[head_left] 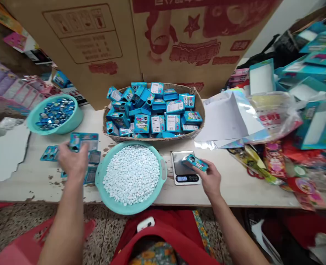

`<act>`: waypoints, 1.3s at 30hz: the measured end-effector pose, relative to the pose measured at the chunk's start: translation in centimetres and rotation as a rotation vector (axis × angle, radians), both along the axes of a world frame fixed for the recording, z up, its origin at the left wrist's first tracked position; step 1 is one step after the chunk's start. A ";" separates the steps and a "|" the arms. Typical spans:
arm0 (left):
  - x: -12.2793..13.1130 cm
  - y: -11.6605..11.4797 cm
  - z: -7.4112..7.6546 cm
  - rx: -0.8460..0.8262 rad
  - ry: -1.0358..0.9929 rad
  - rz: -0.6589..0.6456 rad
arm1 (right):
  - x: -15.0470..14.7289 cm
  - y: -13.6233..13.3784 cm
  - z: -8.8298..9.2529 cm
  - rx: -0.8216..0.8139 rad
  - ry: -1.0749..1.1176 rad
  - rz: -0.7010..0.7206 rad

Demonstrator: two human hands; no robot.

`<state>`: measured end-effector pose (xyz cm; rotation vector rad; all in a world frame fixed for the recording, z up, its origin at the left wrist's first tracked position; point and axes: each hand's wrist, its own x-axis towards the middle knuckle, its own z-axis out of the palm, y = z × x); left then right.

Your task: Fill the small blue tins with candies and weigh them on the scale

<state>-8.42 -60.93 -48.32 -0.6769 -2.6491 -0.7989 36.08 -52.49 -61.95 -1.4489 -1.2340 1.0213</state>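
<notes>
The bowl of white pellets is pale turquoise; the small boxes are bright blue (some with white panels), the carton brown with red print, the floor speckled.

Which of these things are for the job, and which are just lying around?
Probably for the job:
small blue box, in the right hand
scale beneath it
blue packs at the left hand
white pellets
heaped blue boxes

Probably just lying around:
paper sheets
colourful packets on the right
</notes>
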 end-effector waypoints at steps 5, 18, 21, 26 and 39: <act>-6.4 3.0 -4.7 -0.009 -0.235 -0.019 | -1.5 1.3 -1.6 0.006 -0.065 0.067; -1.8 0.5 -8.7 -0.207 0.024 -0.331 | 2.8 -2.0 -2.4 -0.102 -0.060 -0.184; 5.9 -0.6 -9.6 -0.270 -0.101 -0.712 | 3.7 -3.3 -3.7 -0.161 -0.036 -0.240; 14.3 -0.7 -12.6 -0.462 -0.062 -0.988 | 3.3 -4.2 -4.3 -0.170 -0.018 -0.216; 11.9 0.9 -9.5 0.687 -1.524 -0.205 | -2.8 1.2 1.7 0.055 -0.151 0.121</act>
